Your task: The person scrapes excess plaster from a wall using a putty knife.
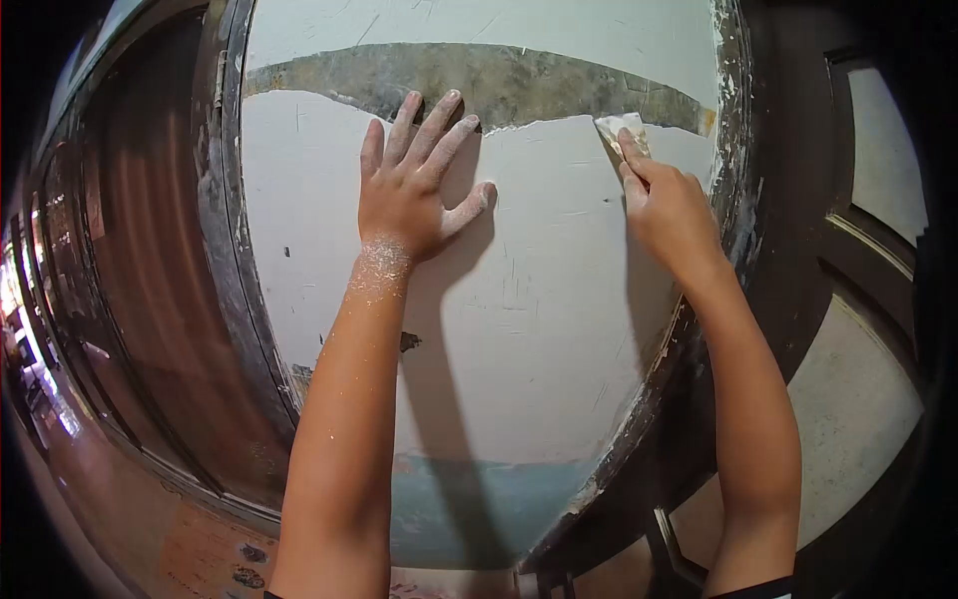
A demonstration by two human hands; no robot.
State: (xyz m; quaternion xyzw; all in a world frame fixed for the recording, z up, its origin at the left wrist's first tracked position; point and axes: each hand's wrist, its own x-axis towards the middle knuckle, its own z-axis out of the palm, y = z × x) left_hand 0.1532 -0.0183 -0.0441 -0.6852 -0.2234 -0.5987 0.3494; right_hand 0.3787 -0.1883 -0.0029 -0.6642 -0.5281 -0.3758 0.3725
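My left hand [414, 185] lies flat on the white-coated wall panel [519, 329] with its fingers spread. White dust covers its fingers and wrist, and the fingertips reach a bare grey band [479, 75] across the panel. To the right, my right hand [674, 200] grips a small flat scraper [629, 128], its blade smeared with white. One finger presses along the blade, while its handle is hidden in my palm. The blade touches the panel at the lower edge of the grey band, where the white coating ends in a ragged line.
Worn dark frame strips [239, 200] border the panel on both sides. A reddish-brown panelled surface [170, 230] stands to the left, and a dark framework with pale panels [888, 150] to the right. Blue-green paint [449, 509] shows low on the panel.
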